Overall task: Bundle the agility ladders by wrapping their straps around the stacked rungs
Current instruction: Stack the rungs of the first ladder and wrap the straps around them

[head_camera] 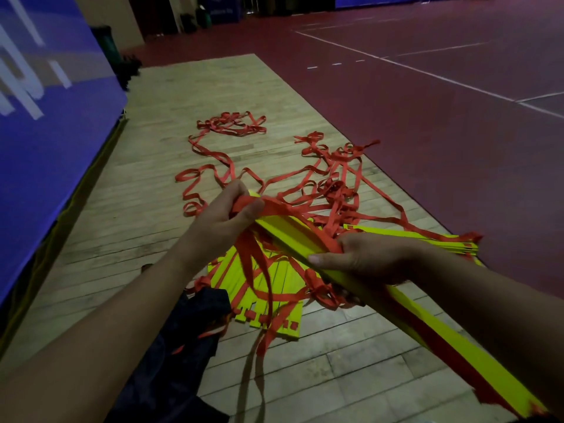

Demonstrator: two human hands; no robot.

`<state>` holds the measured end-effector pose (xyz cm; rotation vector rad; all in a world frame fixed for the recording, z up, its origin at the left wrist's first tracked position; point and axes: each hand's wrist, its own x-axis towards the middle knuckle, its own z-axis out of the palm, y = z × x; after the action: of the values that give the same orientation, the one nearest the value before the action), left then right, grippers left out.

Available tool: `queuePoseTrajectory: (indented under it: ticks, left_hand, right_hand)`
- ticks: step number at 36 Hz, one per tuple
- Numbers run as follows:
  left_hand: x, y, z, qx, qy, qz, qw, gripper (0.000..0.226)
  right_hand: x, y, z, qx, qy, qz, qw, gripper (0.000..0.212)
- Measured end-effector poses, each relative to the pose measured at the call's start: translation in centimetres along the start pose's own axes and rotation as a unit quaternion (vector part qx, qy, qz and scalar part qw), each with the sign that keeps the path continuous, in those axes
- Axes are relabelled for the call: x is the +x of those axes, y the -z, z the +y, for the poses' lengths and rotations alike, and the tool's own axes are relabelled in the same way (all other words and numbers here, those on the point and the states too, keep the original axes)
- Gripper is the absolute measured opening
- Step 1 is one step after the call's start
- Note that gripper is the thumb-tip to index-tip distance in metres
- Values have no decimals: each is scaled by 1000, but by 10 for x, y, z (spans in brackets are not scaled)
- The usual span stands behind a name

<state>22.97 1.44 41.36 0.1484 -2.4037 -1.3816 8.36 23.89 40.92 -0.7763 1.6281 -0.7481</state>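
Sprawling straps [227, 127], plank floor [146, 239], maroon court [427, 123]

Dim indoor light falls on a wooden floor [152, 184] — the far hall sinks into near darkness. Hanging straps [245, 248] cast soft shadows toward the floor's near edge. The blue wall [45, 148] at left is smeared by blur, and wide-angle distortion stretches the frame's corners.

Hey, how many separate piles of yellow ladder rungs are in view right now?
3: one stack gripped in the left hand and right hand, one fanned pile on the wooden floor beneath, one pile beyond the right wrist. More may be hidden.
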Motion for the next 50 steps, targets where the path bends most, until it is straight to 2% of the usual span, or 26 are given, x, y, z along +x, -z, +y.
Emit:
queuePoseTrajectory:
  ticks: [3,7,11,15,20,24,25,28,29,31,34,37,40,43,45,48,50]
  left_hand:
    - [5,-4,5,-33,12,50,998,33]
    - [6,2,6,-83,20,58,995,26]
    - [5,10,5,-144,36,36,988,33]
    - [3,16,10,-165,41,25,985,41]
    - [6,18,12,-257,32,0,966,6]
    - [8,9,6,-309,63,-10,949,33]
    - [9,8,5,-294,73,-6,953,38]
    - [12,17,3,-192,93,9,977,74]
    - [13,22,2,-155,88,18,984,74]
    - [15,37,-1,-102,75,30,991,55]
    - [19,53,-3,-110,32,61,992,22]
    - [21,41,-5,-192,43,107,975,34]
    - [23,6,-5,-238,127,141,953,53]
    - [26,-17,9,-326,169,167,915,57]
    - [28,-19,15,-385,153,136,900,70]
    - [32,-23,14,-327,153,107,926,84]
    - [33,-32,15,-294,185,126,929,91]
  right_hand:
    - [-1,-3,-2,-1,15,-7,1000,63]
    - [-2,-5,-5,62,25,-23,997,79]
    - [-2,-10,-9,42,56,11,997,57]
    - [1,-11,-7,67,86,4,994,48]
    - [7,-10,-5,116,103,-46,987,42]
    - [10,-10,-6,149,111,-60,981,42]
    - [10,-9,-7,160,109,-64,979,42]
    - [8,-8,-8,174,110,-74,976,42]
    - [8,-7,-8,170,109,-72,977,42]
    - [8,-7,-7,160,107,-64,979,42]
    - [8,-9,-7,152,113,-51,981,41]
    - [10,-16,-12,180,132,-50,974,42]
    - [13,-21,-18,198,147,-36,968,43]
    - [17,-25,-23,190,155,3,969,43]
    - [19,-26,-27,157,162,69,972,44]
    - [21,-29,-29,80,166,185,965,42]
    - [27,-35,-28,-23,156,241,958,35]
